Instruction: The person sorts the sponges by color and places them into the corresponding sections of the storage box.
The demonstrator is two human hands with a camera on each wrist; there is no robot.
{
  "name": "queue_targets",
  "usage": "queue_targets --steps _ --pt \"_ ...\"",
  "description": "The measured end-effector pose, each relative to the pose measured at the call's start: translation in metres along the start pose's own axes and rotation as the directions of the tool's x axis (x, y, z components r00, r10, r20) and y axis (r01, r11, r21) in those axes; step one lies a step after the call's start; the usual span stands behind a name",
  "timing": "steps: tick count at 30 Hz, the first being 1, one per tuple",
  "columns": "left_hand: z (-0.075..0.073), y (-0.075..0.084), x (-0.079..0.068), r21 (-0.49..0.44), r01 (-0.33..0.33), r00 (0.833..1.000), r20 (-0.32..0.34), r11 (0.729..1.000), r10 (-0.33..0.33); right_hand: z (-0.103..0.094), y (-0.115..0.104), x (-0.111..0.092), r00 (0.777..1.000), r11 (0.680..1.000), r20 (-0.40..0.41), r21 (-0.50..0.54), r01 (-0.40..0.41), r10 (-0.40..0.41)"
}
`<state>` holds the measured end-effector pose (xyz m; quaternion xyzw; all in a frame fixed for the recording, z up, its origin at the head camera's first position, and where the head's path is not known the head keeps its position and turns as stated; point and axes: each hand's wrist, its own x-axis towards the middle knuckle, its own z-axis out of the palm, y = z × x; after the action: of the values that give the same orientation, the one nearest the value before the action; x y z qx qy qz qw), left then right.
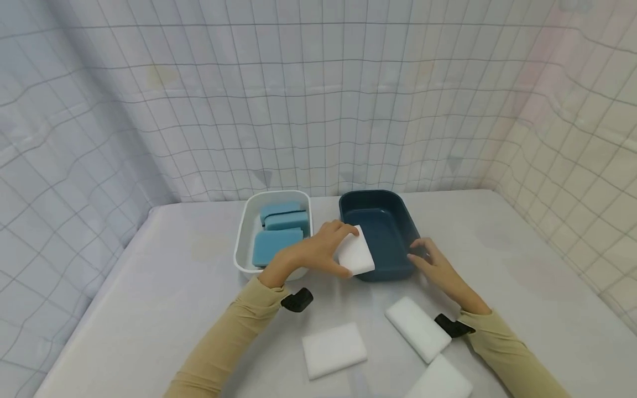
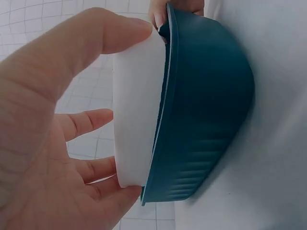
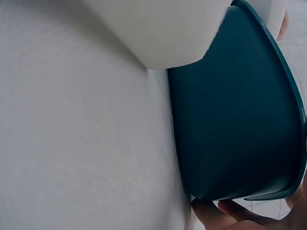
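A: What is found nearest?

B: At bottom centre and lower right of the frame, three loose white sponges [image 1: 334, 350] are laid on the white tabletop [image 1: 199, 249].

A: And beyond?

B: At mid-frame a fourth, the held sponge [image 1: 356, 251], is pinched by its edges between thumb and fingers of the left hand [image 1: 320, 247] — tilted over the near left rim of the dark teal bin [image 1: 380, 237]. Whether that rim is touched cannot be told. The bin's right wall is gripped by the right hand [image 1: 438, 271], fingertips over its edge. Centre-left, blue sponges [image 1: 277, 246] are held in a white bin [image 1: 251, 224].

A: What could go wrong?

B: If lowered too far left, the sponge could be caught on the rim and twisted loose. The teal bin could be tipped by an uneven pull — and the white one nudged by the left wrist.
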<state>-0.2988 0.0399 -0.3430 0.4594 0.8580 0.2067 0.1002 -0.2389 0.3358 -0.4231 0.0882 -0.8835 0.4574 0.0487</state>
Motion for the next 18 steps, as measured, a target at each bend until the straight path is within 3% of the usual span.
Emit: queue_targets --steps 7,18 --pt "-0.002 -0.006 0.022 -0.019 0.052 0.998 0.027 0.998 -0.051 0.000 0.001 -0.001 1.000 1.000 0.000 -0.005 -0.005 0.005" --pt "-0.001 -0.004 0.052 0.030 0.079 0.996 0.034 0.996 -0.080 0.000 0.001 -0.001 1.000 1.000 0.000 0.024 -0.008 0.008"
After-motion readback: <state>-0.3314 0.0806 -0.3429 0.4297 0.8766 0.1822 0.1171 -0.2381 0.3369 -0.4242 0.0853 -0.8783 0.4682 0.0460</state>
